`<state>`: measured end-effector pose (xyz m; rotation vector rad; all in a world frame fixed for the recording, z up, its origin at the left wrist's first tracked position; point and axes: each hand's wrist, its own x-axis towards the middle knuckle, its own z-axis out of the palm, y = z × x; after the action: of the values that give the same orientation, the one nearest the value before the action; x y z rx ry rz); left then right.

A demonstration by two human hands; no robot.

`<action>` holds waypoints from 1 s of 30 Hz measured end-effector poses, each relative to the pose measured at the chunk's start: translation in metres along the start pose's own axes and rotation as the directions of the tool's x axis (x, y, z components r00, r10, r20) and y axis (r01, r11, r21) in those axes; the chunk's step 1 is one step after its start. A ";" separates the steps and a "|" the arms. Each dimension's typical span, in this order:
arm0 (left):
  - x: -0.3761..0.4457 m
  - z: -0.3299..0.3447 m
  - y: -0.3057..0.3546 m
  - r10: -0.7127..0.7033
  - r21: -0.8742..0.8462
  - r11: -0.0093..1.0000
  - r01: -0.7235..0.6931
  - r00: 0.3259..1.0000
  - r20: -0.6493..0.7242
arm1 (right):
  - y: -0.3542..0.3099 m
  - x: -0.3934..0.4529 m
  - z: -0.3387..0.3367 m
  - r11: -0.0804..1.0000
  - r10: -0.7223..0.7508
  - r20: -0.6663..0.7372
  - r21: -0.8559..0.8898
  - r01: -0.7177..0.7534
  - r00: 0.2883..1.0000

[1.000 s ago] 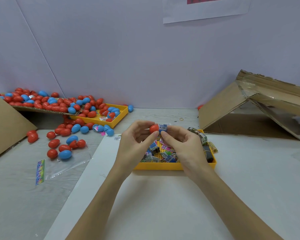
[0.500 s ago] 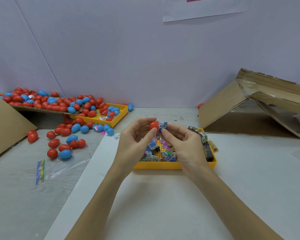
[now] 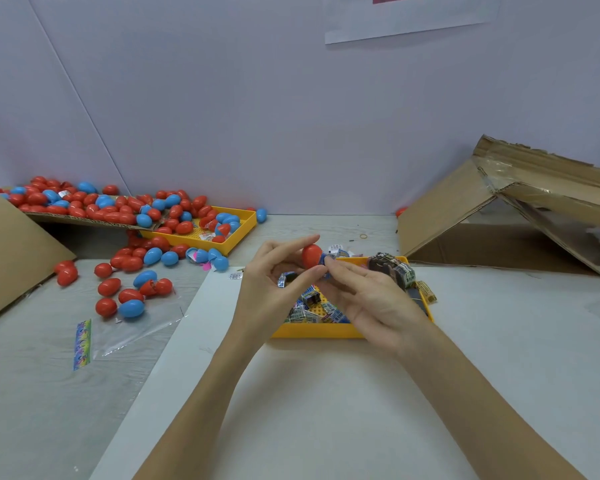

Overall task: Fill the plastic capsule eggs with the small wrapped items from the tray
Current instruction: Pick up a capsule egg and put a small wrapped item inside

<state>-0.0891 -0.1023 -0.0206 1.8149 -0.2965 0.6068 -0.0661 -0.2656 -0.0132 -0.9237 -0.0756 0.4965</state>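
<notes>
step: stuffing wrapped item (image 3: pixel 330 261) into red egg half (image 3: pixel 311 256) over yellow tray (image 3: pixel 317 330) | left hand (image 3: pixel 274 292) grip pinches egg | right hand (image 3: pixel 371 299) grip pinches item | tip: push item fully inside, keep egg steady

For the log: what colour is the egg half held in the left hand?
Red, seen in the head view.

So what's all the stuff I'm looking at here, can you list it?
Red egg half: one, red, pinched in left hand.
Wrapped item: one, blue-white, at the egg's mouth, in right fingers.
Near tray: one, yellow, under the hands, holding wrapped items.
Far tray: one, yellow, back left.
Capsule eggs: many, red and blue, back left.
Cardboard box: one, brown, right.
Plastic bag: one, clear, left.
Left hand: holds egg.
Right hand: holds item.
</notes>
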 end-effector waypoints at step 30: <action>-0.003 0.002 0.003 -0.059 -0.163 0.983 0.084 0.986 0.154 | -0.016 -0.001 -0.009 0.941 0.269 0.200 0.154 -0.301 0.942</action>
<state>-0.0927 -0.1053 -0.0198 1.7019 -0.3697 0.3845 -0.0590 -0.2805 -0.0061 -0.7106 -0.0554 0.8431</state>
